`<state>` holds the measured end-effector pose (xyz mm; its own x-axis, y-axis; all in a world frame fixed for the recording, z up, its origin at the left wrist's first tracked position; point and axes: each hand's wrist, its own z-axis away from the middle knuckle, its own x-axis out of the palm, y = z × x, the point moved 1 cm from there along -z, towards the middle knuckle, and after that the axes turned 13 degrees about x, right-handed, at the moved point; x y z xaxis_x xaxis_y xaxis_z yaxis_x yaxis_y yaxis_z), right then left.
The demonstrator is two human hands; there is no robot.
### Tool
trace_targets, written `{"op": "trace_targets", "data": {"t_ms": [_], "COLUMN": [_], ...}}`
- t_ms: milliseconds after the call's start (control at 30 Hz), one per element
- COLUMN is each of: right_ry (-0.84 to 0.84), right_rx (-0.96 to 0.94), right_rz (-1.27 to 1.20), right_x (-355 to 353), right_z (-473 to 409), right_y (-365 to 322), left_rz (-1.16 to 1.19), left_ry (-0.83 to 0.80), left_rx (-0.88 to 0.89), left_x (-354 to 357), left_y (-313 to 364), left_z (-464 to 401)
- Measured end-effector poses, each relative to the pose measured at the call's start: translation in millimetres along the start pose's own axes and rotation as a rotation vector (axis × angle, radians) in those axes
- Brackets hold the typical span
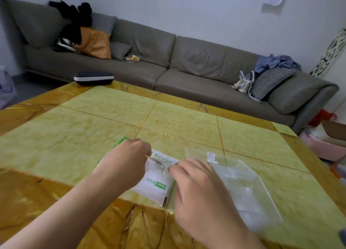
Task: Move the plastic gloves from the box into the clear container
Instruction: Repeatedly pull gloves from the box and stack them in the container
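Note:
A white and green box (pixel 155 185) of plastic gloves lies flat on the yellow-green table (pixel 168 121), near its front edge. My left hand (pixel 125 162) rests over the box's left part, its fingers curled and pinching thin clear plastic at the box's top opening. My right hand (pixel 198 185) lies just right of the box, fingers bent, its fingertips at the same bit of plastic; the image is blurred there. The clear container (pixel 249 185) sits to the right, partly under my right hand, with crumpled clear plastic gloves (pixel 250 211) inside it.
A dark case with a white stripe (pixel 93 78) lies at the table's far left corner. A long grey sofa (pixel 187 65) with cushions and bags runs behind the table. Pink bins and boxes (pixel 325 142) stand on the floor at the right.

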<state>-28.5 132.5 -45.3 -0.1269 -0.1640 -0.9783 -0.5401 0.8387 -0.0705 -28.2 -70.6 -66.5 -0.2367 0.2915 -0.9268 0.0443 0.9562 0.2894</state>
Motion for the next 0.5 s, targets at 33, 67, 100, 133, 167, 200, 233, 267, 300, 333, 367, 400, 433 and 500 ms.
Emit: {"op": "trace_targets", "data": {"t_ms": [33, 67, 100, 133, 167, 200, 233, 267, 300, 333, 367, 400, 433, 500], "right_ry": [-0.041, -0.064, -0.084, -0.096, -0.103, -0.103, -0.092, -0.083, -0.074, -0.071, -0.068, -0.070, -0.083, -0.111], "right_rx": [-0.050, -0.094, -0.127, -0.148, -0.155, -0.155, -0.153, -0.154, -0.156, -0.155, -0.154, -0.152, -0.146, -0.141], "right_rz": [0.012, 0.023, 0.030, 0.034, 0.031, 0.018, -0.001, -0.016, -0.024, -0.025, -0.024, -0.021, -0.014, 0.003], "right_x": [8.4, 16.5, 24.5, 30.3, 34.3, 36.9, 37.6, 37.6, 36.7, 35.9, 35.2, 34.9, 33.5, 31.0], "right_z": [-0.2, -0.3, -0.1, 0.1, 0.7, 1.3, 1.6, 1.7, 2.1, 2.4, 2.5, 2.3, 1.9, 0.4], "right_y": [-7.1, -12.9, -16.6, -19.5, -20.7, -20.4, -19.6, -19.5, -19.5, -19.5, -19.6, -19.8, -20.3, -20.6], "left_rz": [-0.013, -0.026, -0.039, -0.052, -0.053, -0.044, -0.027, -0.003, 0.030, 0.067, 0.104, 0.139, 0.170, 0.216], "left_ry": [-0.042, -0.072, -0.084, -0.085, -0.074, -0.065, -0.050, -0.035, -0.018, -0.002, 0.010, 0.021, 0.033, 0.077], "left_rx": [-0.005, -0.005, 0.000, 0.001, -0.006, -0.014, -0.017, -0.021, -0.023, -0.026, -0.034, -0.043, -0.053, -0.055], "left_x": [2.3, 3.8, 4.5, 4.5, 4.2, 3.3, 3.1, 2.8, 2.2, 1.5, 0.3, -1.7, -3.9, -6.5], "left_y": [-3.8, -6.5, -8.1, -9.4, -10.4, -10.4, -11.1, -12.0, -12.4, -12.8, -13.2, -12.6, -11.8, -11.3], "left_z": [0.5, 1.3, 1.4, 1.7, 1.4, 1.0, 0.6, 0.3, 0.0, -0.2, -0.5, -0.5, -0.6, -0.9]}}
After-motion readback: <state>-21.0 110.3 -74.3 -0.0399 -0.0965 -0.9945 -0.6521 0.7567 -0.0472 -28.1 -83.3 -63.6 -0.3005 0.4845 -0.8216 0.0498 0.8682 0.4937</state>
